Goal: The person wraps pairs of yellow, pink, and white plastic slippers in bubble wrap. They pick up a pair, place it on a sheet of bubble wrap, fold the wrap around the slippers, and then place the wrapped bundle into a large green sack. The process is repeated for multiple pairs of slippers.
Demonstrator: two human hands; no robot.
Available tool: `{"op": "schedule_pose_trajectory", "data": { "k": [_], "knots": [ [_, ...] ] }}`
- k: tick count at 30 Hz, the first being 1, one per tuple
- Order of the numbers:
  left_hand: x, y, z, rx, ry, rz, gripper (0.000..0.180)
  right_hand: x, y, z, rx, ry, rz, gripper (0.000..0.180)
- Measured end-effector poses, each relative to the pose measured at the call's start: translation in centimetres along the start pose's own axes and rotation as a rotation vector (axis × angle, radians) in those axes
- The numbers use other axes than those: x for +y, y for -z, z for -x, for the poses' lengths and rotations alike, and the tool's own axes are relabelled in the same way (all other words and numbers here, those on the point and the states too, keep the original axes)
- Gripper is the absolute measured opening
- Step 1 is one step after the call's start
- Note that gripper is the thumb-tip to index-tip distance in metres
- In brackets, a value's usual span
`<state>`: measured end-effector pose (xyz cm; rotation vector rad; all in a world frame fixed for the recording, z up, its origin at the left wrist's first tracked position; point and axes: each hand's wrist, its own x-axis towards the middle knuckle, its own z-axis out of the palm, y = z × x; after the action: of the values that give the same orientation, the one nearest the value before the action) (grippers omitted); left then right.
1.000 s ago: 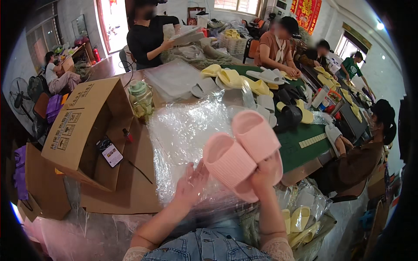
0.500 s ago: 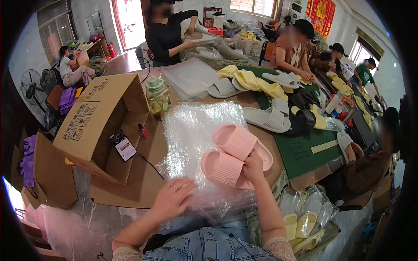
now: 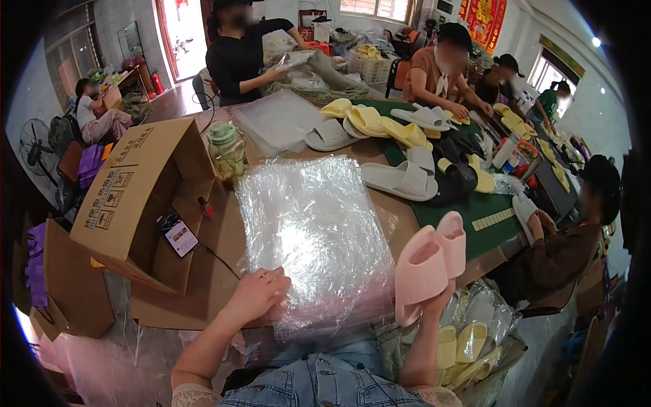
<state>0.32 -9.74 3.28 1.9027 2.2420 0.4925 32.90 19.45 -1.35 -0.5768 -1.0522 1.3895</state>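
A pair of pink slippers (image 3: 422, 273) is held up on the right, tilted with the toes upward, over the table's front edge. My right hand (image 3: 442, 300) grips the pair from below; the slippers partly hide its fingers. Before me lies a stack of clear plastic bags (image 3: 308, 217), shiny and wrinkled, with a pinkish near edge. My left hand (image 3: 261, 293) rests on the near left edge of this stack, fingers laid over the plastic with nothing visible in them.
An open cardboard box (image 3: 146, 197) stands left, a phone (image 3: 178, 234) inside. Behind the bags are a glass jar (image 3: 227, 152) and grey slippers (image 3: 400, 180). A green mat (image 3: 444, 220) lies right; bagged yellow slippers (image 3: 471, 342) sit below. Several co-workers surround the table.
My right hand has carried the pink slippers rightward off the bags and tipped them up. My left hand has settled onto the stack's edge. The whole view has shifted slightly.
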Motion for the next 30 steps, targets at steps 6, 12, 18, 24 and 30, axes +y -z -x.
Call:
{"op": "schedule_pose_trajectory", "data": {
  "k": [6, 12, 18, 24, 30],
  "knots": [
    [1.2, 2.1, -0.7, 0.037, 0.133, 0.226, 0.019, 0.0, 0.8, 2.0, 0.064, -0.008, 0.104, 0.040],
    [1.9, 1.4, -5.1, 0.213, 0.375, 0.612, 0.020, 0.0, -1.2, 3.1, 0.114, -0.107, -0.055, 0.041],
    [4.1, -1.6, -8.8, 0.442, 0.354, 0.426, 0.019, -3.4, -2.5, 4.3, 0.065, -0.087, -0.035, 0.041],
    [7.4, -4.7, -10.6, 0.349, 0.154, 0.312, 0.020, -7.8, -6.4, 5.8, -0.526, 0.113, 0.329, 0.035],
    [7.2, -3.4, -11.6, 0.281, 0.317, 0.594, 0.022, -7.0, -7.3, 6.5, -1.101, 0.252, 0.996, 0.029]
  ]
}}
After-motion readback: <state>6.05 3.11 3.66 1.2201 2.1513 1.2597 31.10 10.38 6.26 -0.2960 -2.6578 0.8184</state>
